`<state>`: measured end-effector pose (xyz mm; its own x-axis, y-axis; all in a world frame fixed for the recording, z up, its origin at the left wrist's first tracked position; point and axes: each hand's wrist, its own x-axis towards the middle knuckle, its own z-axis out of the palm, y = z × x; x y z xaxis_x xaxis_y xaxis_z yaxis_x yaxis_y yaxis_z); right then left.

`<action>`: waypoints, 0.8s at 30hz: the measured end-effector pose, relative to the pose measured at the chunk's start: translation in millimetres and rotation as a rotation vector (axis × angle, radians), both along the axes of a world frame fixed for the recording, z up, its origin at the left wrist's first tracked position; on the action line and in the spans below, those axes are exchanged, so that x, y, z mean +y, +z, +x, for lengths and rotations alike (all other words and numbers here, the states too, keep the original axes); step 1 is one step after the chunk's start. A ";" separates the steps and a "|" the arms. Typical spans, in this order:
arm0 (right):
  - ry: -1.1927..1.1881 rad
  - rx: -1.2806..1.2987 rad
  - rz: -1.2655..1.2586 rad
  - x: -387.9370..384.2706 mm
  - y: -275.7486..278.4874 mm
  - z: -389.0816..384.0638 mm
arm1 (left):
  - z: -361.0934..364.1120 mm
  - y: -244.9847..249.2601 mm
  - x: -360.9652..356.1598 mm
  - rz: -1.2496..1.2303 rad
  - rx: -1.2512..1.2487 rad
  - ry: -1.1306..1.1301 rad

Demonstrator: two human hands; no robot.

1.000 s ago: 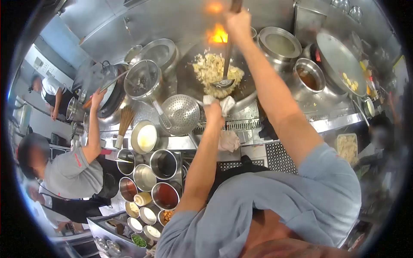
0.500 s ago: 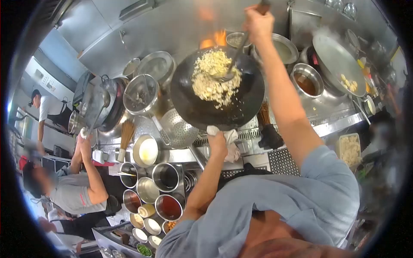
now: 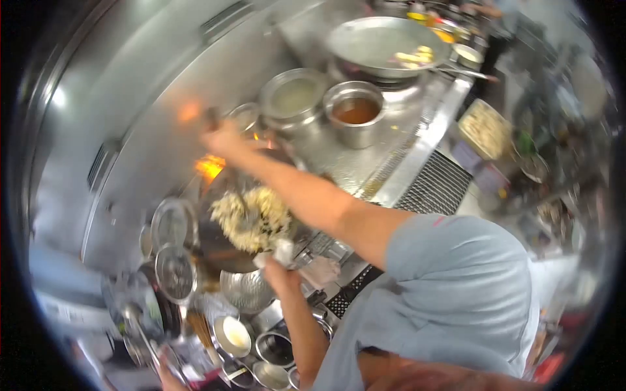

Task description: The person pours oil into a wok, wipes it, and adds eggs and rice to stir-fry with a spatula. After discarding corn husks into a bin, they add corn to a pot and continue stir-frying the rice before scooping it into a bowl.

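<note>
My right hand (image 3: 223, 140) is closed around the upper end of a ladle (image 3: 248, 218), whose head is down in the food and blurred. Pale yellow and white food (image 3: 231, 225), like rice with egg, lies in a dark wok (image 3: 210, 242) with flames behind it. At the wok's near edge, my left hand (image 3: 282, 276) is shut on a white cloth (image 3: 283, 251). The wok rim under the cloth is hidden. Beside that hand sits a perforated metal strainer (image 3: 242, 290).
A pot of brown liquid (image 3: 356, 112) stands right of the wok, near a large pan (image 3: 365, 49) holding pale pieces. Bowls, including one with yellow liquid (image 3: 233, 335), line the lower left. Another person's hand (image 3: 171, 373) shows there. A tub of pale food (image 3: 484, 128) is at right.
My view has turned to the right, so the wok now appears lower and further left. The food has shifted and spread within the wok. Both hands keep their grips.
</note>
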<state>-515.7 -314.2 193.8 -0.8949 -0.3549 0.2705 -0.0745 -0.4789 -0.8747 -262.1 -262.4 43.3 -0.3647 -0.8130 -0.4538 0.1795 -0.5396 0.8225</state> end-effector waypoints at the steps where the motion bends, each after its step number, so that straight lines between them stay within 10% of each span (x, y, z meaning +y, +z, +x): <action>1: 0.060 -0.003 -0.054 0.4 17.9 0.5 | -6.5 -12.5 -44.7 0.008 0.043 -0.159; 8: -0.011 0.069 -0.185 7.1 49.6 49.7 | 27.8 -20.7 10.4 0.096 0.019 0.052; 10: 0.069 0.095 -0.148 26.5 67.1 47.4 | -12.1 10.1 -34.4 -0.030 0.046 -0.073; 11: -0.025 0.128 -0.096 -1.0 42.0 50.4 | -5.0 -51.4 -78.8 -0.304 -0.104 -0.291; 14: -0.374 0.294 -0.101 -15.4 17.5 35.8 | 23.2 -37.3 7.9 0.092 -0.143 -0.090; 19: 0.094 -0.032 0.083 72.6 41.6 52.8 | 2.1 -45.0 32.7 -0.099 -0.181 -0.079; 20: -0.129 0.259 0.088 72.8 27.9 37.5 | -29.0 -31.3 33.4 -0.123 -0.163 -0.082; 24: -0.056 0.070 -0.043 63.2 34.1 2.2 | 11.7 -29.5 106.7 -0.009 0.074 -0.019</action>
<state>-513.4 -251.0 227.9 -0.8913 -0.2920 0.3470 -0.1622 -0.5094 -0.8451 -250.5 -155.7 13.9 -0.4123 -0.8095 -0.4180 0.2295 -0.5363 0.8122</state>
